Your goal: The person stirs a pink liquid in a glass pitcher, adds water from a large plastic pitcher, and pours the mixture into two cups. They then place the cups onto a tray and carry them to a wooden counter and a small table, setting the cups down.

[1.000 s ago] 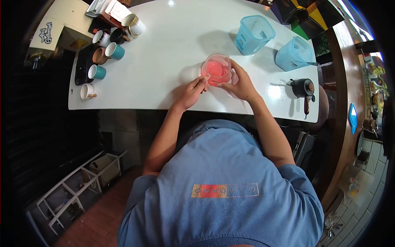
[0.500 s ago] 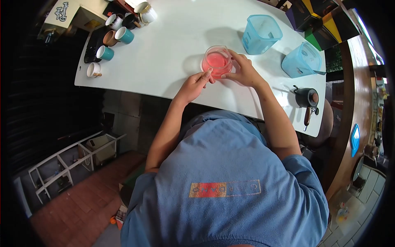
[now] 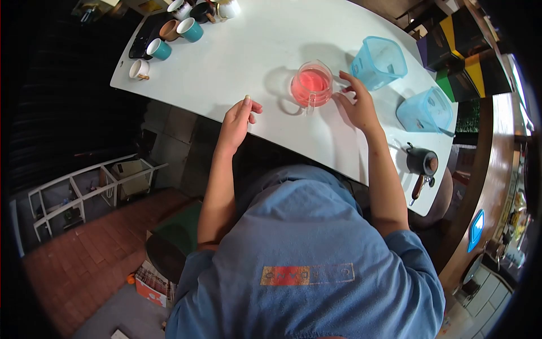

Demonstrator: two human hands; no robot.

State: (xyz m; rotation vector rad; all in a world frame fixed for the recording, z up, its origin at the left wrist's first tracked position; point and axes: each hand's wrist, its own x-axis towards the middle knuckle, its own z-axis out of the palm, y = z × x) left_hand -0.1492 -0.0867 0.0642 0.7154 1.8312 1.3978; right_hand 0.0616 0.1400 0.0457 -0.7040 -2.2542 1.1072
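1. We saw a clear, rounded glass jug (image 3: 312, 83) standing upright, with pink liquid (image 3: 316, 94) inside and its clear handle (image 3: 311, 102) turned toward our side.
2. It stood on the white table (image 3: 243, 56), in from the near edge, and cast a soft shadow to its left.
3. Our two hands were well apart, with the jug between them and much nearer the right.
4. Our left hand (image 3: 234, 124) held nothing; it hovered by the table's near edge, thumb raised and fingers partly curled.
5. Our right hand (image 3: 360, 107) was beside the jug, thumb and fingers parted toward the glass; we could not tell whether the thumb touched it.
6. Just beyond that hand stood a blue translucent container (image 3: 378, 62), with a second blue container (image 3: 423, 111) farther right.
7. Earlier, our left hand had been at the handle and our right around the jug's side; now both had opened away, and our view had turned.
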